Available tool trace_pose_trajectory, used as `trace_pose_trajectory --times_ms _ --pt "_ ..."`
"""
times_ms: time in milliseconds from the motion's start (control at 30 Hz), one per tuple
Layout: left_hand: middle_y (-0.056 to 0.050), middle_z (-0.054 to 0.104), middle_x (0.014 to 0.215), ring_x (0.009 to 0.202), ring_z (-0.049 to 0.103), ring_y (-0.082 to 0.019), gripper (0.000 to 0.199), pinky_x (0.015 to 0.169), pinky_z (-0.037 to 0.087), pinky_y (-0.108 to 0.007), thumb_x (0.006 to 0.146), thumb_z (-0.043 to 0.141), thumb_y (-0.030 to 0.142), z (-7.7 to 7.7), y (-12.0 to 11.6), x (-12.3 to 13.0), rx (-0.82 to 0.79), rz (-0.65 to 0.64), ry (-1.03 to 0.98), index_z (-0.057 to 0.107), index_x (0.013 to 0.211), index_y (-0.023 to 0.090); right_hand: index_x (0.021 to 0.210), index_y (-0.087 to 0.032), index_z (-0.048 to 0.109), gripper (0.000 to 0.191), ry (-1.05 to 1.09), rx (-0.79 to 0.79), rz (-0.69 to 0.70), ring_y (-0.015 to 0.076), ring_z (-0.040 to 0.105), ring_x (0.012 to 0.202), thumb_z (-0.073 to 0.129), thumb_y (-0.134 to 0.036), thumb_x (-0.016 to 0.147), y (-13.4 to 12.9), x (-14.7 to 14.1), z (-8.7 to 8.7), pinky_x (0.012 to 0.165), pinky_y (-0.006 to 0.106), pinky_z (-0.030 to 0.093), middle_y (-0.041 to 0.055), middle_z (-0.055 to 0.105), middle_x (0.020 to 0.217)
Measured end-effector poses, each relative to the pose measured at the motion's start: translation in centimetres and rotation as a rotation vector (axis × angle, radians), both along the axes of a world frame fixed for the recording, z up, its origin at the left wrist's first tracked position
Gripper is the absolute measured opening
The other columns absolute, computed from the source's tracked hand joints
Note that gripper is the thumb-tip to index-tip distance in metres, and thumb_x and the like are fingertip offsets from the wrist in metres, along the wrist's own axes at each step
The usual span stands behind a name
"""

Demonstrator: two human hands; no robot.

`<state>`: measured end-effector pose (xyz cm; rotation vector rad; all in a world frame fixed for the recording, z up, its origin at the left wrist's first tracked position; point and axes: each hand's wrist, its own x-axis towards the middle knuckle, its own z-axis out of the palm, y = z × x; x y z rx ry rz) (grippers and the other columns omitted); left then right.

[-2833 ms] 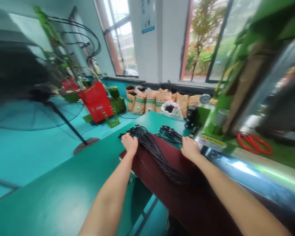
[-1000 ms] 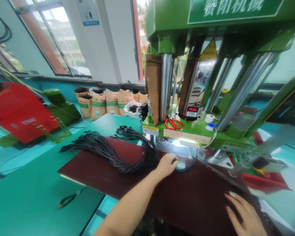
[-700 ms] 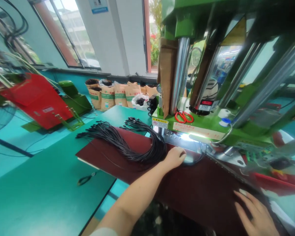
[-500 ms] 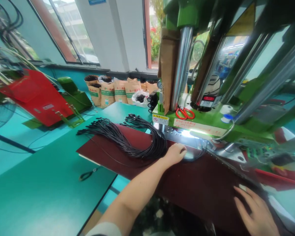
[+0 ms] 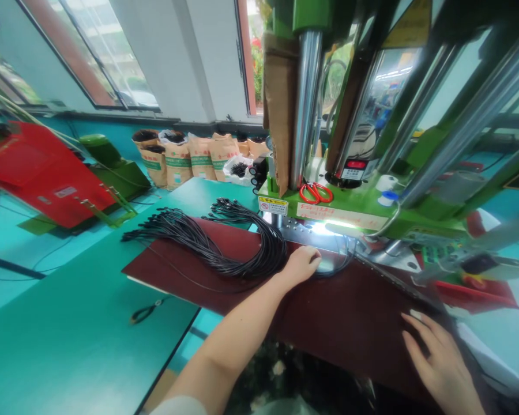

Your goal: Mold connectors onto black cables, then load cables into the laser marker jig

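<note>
Two bare hands of yours are over the dark red board (image 5: 350, 314). Your left hand (image 5: 303, 264) is beside the lit front of the green press (image 5: 436, 216), fingers curled in, near a thin loop of cable (image 5: 344, 266); whether they grip anything you cannot tell from this angle. Your right hand (image 5: 441, 351) lies toward the board's near right side, fingers loosely spread and holding nothing. The black cables (image 5: 225, 262) bend in a U on the board, left of your left hand, their ends reaching over the green table (image 5: 86, 334), where dark-handled pliers (image 5: 142, 313) lie.
</note>
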<state>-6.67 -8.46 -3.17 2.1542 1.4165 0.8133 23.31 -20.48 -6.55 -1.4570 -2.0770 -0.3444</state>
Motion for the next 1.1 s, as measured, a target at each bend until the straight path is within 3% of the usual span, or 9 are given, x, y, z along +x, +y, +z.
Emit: trace_pose_trajectory --times_ms 1100 --pt "-0.002 0.06 0.081 0.08 0.052 -0.016 0.012 0.073 0.04 -0.027 0.079 0.046 0.019 -0.1 0.0 -0.2 -0.027 -0.033 -0.025 0.058 0.076 0.019 0.101 -0.014 0.058 0.03 -0.008 -0.023 -0.045 0.0262 0.052 0.099 0.037 -0.032 0.089 -0.8 -1.1 0.8 0.083 0.041 0.044 0.0127 0.053 0.106"
